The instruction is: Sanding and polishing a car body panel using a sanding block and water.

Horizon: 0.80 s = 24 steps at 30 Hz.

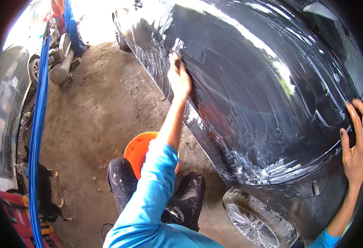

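Had room over dirt floor (94,111) left of black car door (247,91); met orange bucket (138,153) below, blue cloth (39,124) far left, alloy wheel (256,223) lower right.

Brown dirt floor (94,111), bright daylight (98,20) behind

Orange bucket (139,148) partly hid. behind L sleeve (150,194); car (239,82) cut off @ top edge.

The left hand (179,80) lay against a black car door (247,99) streaked with white; whether it held anything was unclear. The right hand (355,151), fingers spread, touched the car near the door's far end, above a wheel (258,219). An orange bucket (138,149) stood on the dirt floor (94,111), partly behind the left sleeve (154,177). A black dog (46,190) lay beyond a blue strap (40,111).
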{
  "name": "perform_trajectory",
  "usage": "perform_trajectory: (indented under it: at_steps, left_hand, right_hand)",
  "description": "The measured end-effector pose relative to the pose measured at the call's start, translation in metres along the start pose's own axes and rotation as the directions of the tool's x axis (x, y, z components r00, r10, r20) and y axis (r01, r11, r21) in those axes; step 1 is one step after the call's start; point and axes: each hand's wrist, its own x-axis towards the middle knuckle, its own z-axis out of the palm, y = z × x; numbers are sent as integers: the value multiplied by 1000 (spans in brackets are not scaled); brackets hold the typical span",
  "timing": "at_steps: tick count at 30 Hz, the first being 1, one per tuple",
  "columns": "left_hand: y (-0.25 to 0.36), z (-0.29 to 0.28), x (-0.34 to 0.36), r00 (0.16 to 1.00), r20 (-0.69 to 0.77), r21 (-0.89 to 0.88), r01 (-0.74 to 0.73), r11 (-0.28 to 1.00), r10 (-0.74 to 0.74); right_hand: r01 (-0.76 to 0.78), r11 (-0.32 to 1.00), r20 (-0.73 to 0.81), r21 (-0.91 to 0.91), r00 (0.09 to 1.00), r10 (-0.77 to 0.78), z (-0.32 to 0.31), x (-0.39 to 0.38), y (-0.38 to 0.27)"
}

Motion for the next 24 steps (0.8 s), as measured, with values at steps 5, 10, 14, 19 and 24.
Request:
perform_trajectory:
  at_steps: [5, 10, 14, 19, 24]
  left_hand:
    - [72, 47, -117, 962, 3, 126, -272, 954, 273]
    - [147, 38, -121, 550, 817, 372, -732, 571, 173]
    - [77, 26, -67, 825, 235, 93, -545, 834, 513]
    - [136, 36, -243, 439, 674, -192, -672, 715, 594]
    - [191, 76, -208, 537, 503, -197, -692, 695, 677]
  right_hand:
    - [-16, 999, -82, -52, 997, 12, 0, 14, -9]
    - [-36, 995, -87, -98, 996, 28, -18, 4, -10]
    - [20, 999, -123, -40, 992, -25, -4, 18, -18]
    - [55, 998, -179, -3, 982, -55, -8, 19, -14]
    - [47, 999, -183, -4, 982, -47, -1, 20, -15]
